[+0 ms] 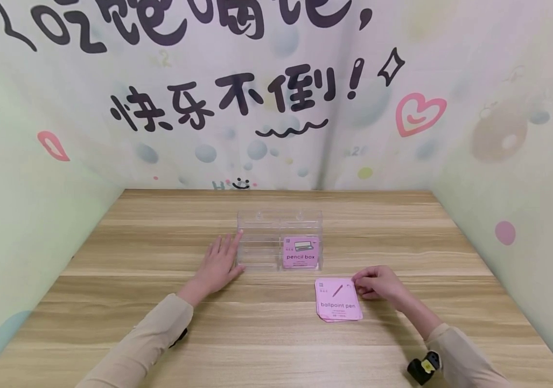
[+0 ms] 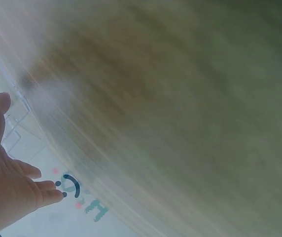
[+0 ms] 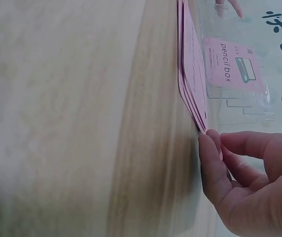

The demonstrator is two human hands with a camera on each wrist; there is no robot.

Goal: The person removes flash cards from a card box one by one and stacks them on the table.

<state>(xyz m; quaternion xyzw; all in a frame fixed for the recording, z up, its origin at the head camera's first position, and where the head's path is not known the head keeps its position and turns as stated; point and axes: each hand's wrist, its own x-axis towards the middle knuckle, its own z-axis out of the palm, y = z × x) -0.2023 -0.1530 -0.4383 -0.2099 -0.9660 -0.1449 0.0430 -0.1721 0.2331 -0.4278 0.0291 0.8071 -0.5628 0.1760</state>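
A clear plastic card holder with two side-by-side sections stands on the table. In its right section sits a pink "pencil box" card; the left section shows no card. My left hand lies at the holder's left side, fingers spread, index fingertip at its edge. In front of the holder lies a small stack of pink cards with a "ballpoint pen" card on top. My right hand pinches that top card at its upper right corner; the right wrist view shows the fingertips right at the stack's corner.
The wood-grain table ends at a printed cloth backdrop with black lettering. Pale walls close in both sides. A black wrist device is strapped at the right sleeve.
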